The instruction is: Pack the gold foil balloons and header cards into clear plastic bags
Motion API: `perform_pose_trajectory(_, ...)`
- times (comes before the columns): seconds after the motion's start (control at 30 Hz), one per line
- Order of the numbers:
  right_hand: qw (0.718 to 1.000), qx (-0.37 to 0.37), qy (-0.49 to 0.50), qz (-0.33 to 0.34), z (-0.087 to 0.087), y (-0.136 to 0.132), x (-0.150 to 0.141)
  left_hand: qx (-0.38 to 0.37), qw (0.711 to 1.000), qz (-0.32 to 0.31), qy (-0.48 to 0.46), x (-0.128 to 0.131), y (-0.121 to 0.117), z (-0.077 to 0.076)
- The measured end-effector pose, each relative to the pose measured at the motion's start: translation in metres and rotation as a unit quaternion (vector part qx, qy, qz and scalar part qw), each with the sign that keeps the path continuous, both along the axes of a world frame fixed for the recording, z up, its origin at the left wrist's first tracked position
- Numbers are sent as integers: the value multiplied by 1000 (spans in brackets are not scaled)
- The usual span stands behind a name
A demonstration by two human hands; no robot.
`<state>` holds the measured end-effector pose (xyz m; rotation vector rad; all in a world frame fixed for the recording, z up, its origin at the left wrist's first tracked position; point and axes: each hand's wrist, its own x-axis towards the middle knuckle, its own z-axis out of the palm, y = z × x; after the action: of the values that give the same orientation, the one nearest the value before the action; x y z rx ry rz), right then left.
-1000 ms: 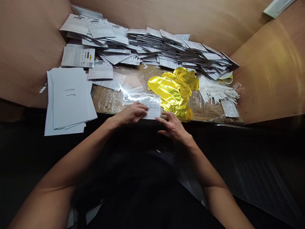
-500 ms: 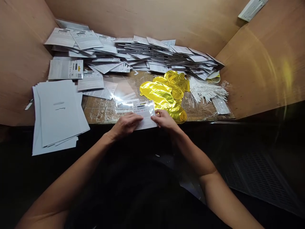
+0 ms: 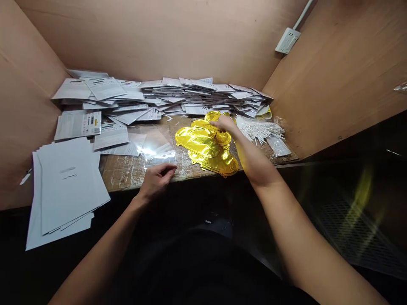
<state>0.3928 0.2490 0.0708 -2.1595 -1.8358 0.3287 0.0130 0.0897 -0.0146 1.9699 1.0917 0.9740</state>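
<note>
My right hand [image 3: 225, 123] reaches over the upper part of a loose pile of shiny gold foil balloons [image 3: 199, 142]. Its index finger stretches to the left and the other fingers bend; no held thing shows, and whether it touches the foil is unclear. Near the table's front edge, my left hand [image 3: 157, 180] is loosely closed, thumb and fingertips together, with nothing visible between them. Just beyond it lie clear plastic bags [image 3: 157, 146], shiny with glare.
A long heap of white printed packets [image 3: 190, 95] lines the back wall. White sheets [image 3: 70, 186] overhang the table's front left edge. Thin white sticks [image 3: 260, 129] lie right of the foil, beside a small clear bag [image 3: 279, 145]. A socket strip [image 3: 288, 41] hangs on the wall.
The printed packet held between both hands has left them. My right hand has moved up over the gold foil; my left has drawn back slightly and closed. The camera view has shifted.
</note>
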Motion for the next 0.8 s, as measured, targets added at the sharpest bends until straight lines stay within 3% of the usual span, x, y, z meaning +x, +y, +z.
perform_pose_trajectory(0.1,998,-60,1,-18,-26,-25,-10,-14,999,-30,-14,23,30,17)
perform_pose_trajectory(0.2,999,-35,21,33,-29,-33,-13,59,998,-37,11,54,75,40)
perform_pose_trajectory(0.3,991,38,30,126,-10,-31,-9,183,980,-44,69,86,123,72)
perform_pose_trajectory(0.37,973,92,28,210,10,-31,-6,250,954,-91,139,108,154,97)
perform_pose_trajectory(0.5,953,142,29,265,50,-36,-4,246,901,-188,303,144,201,138)
perform_pose_trajectory(0.6,959,135,11,247,66,-42,-1,242,892,-178,339,156,213,152)
perform_pose_trajectory(0.7,962,137,-3,236,66,-48,2,266,904,-151,299,153,208,157)
perform_pose_trajectory(0.8,959,163,9,233,63,-49,4,246,908,-166,296,144,200,165)
